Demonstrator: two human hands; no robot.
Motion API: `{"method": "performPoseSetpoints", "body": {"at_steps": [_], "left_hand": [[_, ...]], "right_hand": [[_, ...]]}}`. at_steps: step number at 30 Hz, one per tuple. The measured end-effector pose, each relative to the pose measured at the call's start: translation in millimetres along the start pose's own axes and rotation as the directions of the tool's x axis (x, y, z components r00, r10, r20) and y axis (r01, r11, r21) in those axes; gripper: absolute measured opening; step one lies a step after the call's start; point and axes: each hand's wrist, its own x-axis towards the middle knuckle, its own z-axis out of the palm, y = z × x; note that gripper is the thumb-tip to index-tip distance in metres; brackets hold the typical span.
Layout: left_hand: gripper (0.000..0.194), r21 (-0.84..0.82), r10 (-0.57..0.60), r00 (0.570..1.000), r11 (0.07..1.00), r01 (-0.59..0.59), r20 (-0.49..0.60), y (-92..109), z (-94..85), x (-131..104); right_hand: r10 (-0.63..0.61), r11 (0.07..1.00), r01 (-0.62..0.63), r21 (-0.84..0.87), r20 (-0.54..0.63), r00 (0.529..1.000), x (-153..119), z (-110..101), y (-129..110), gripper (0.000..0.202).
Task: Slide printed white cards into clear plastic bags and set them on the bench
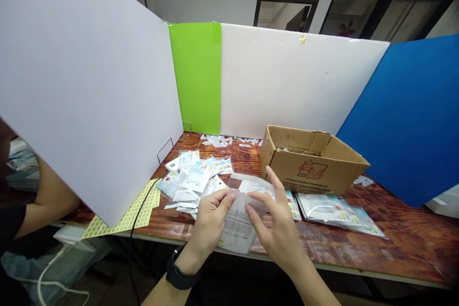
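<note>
A clear plastic bag (238, 227) with small printed text hangs in front of me at the table's front edge. My left hand (211, 215) pinches its upper left part between thumb and fingers. On the bag's right side my right hand (274, 222) has its fingers apart, the thumb and a fingertip near or against the plastic. Behind my left hand lies a loose pile of small packets and white cards (197, 177). Flat packets (328, 210) lie stacked to the right of my right hand.
An open cardboard box (311, 169) stands behind the hands. Small white pieces (217, 141) lie by the back panel (287, 81). A yellow sticker sheet (139, 210) and black cable are at left. Another person's arm (50, 196) shows beyond the left panel (93, 76).
</note>
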Motion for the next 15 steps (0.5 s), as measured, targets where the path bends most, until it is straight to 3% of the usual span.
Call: {"method": "performPoseSetpoints", "body": {"at_steps": [2,5,9,15], "left_hand": [[0.020,0.049,0.038,0.996,0.998,-0.034,-0.081,4.0,-3.5,-2.1],[0.022,0.101,0.041,0.995,0.994,-0.032,-0.090,4.1,-8.5,-6.2],[0.023,0.205,0.130,0.990,0.972,-0.116,-0.055,0.2,-6.2,-16.9],[0.025,0.437,0.322,0.940,0.834,-0.336,0.110,4.3,-0.6,-34.9]], "right_hand": [[-0.015,1.000,0.015,0.004,0.059,0.998,-1.3,0.7,0.2,0.016],[-0.125,0.987,0.132,-0.096,0.076,0.989,-4.7,3.9,0.6,0.021],[-0.308,0.944,0.291,-0.156,-0.099,0.946,2.6,6.6,-4.9,0.029],[-0.279,0.959,0.279,0.043,0.001,0.960,20.0,-0.2,-16.8,0.018]]}}
